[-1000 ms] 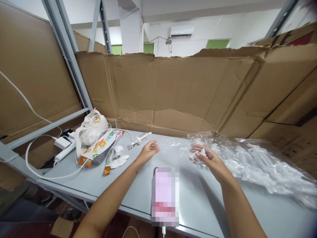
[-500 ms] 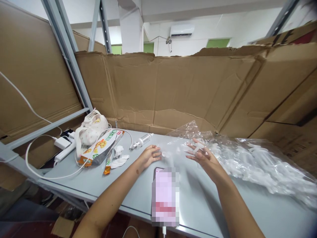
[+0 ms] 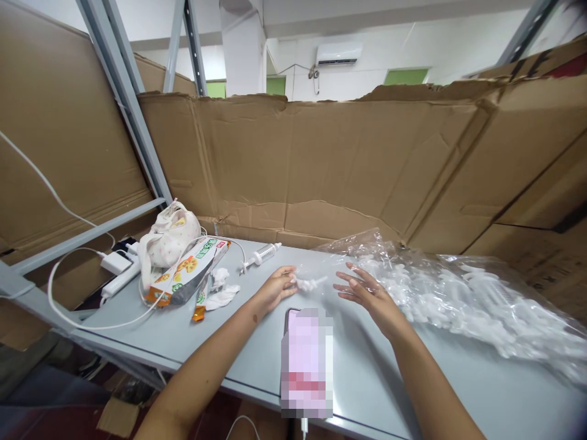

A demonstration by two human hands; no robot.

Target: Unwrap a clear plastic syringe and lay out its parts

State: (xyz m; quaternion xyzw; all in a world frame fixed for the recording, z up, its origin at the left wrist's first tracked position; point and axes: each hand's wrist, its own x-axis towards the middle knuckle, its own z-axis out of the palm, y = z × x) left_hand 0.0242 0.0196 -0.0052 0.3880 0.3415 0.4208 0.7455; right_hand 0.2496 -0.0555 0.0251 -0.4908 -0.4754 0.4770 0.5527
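Right hand has opened its emptied grip towards the bench's back edge; left hand pinches white parts.

Bare-armed look, pretty much
Left hand and right hand uncovered, small spot near the left wrist.

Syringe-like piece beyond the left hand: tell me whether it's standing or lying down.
Lying down: the syringe-like piece has its long side along the tabletop, beyond the left hand.
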